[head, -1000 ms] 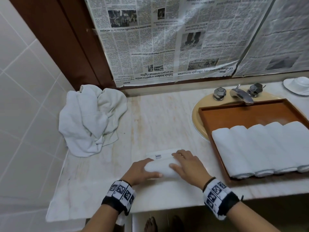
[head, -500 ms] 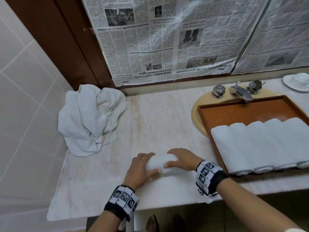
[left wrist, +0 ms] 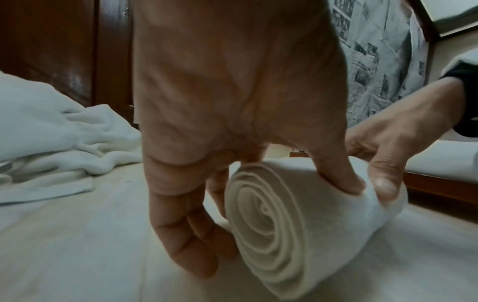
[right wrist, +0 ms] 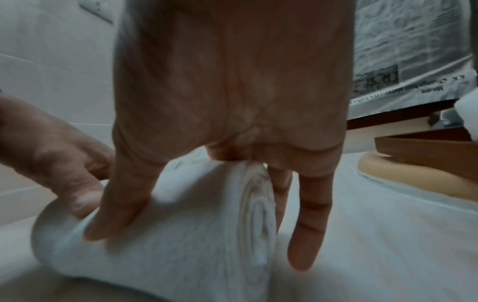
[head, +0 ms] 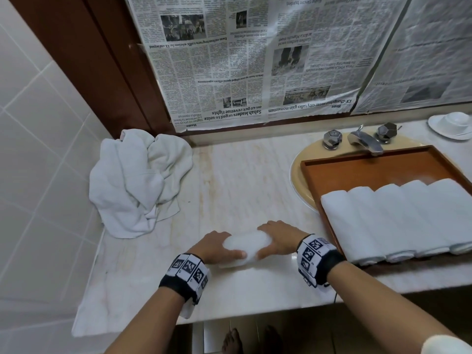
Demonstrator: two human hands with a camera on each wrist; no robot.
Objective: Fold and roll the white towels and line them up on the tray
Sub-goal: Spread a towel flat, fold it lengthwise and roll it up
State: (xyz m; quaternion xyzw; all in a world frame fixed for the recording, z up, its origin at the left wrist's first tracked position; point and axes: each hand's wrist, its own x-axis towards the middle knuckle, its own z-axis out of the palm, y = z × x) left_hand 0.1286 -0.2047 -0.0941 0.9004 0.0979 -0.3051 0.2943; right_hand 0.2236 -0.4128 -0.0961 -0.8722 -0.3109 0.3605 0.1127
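Where the marble counter (head: 245, 190) runs nearest the person, rolled towel (head: 246, 245) lying on its side, wound tight into a spiral visible at its left end in the left wrist view (left wrist: 266, 220). Gripped at both ends: left hand (head: 217, 247) curled round the left end, thumb pressed into the near face, fingers wrapped over the far side and down to the counter; right hand (head: 279, 240) clamped on the right end in the same manner, thumb on the near face close beside the left thumb, fingers draped past the end of the roll. In the right wrist view, right end of the roll (right wrist: 258, 214) somewhat blurred, its layers still readable. To the right, just beside the right wrist, wooden tray (head: 378, 169) set over the sink basin (head: 298, 180), holding five rolled white towels (head: 398, 221) side by side, touching, in the near half, with bare wood beyond them. Behind the tray, faucet (head: 366, 141) with two faceted knobs, and a white dish (head: 450, 125) at the far right corner. At the far left of the counter, against the tiled wall (head: 38, 149), heap of crumpled white towels (head: 138, 180), well apart from the hands. Above the counter, sheets of newspaper (head: 255, 60) taped upside down across the back.
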